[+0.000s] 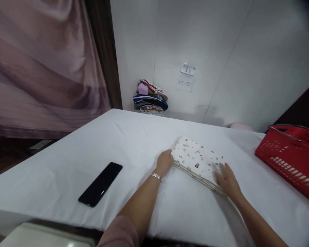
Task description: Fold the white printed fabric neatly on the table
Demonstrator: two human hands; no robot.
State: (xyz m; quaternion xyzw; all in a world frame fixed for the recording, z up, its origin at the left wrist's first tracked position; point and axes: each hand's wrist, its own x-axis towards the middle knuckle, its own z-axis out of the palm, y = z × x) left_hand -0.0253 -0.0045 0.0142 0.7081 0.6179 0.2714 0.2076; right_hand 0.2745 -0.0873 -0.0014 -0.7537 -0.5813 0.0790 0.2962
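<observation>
A folded white cloth point(195, 157) with a small scattered print lies on the white-covered table, its layers showing along the near edge. My left hand point(165, 161), with a silver bracelet at the wrist, grips the cloth's left edge, fingers closed round it. Over the right end of the cloth rests my right hand point(228, 181), slightly blurred, its fingers apart and touching the top surface.
A black phone point(101, 184) lies on the white tablecloth point(134, 144) to the left. At the right edge stands a red plastic basket point(285, 151). Folded clothes point(150, 97) are stacked beyond the far edge, by a wall with paper notes point(184, 83). A pink curtain point(41, 68) hangs left.
</observation>
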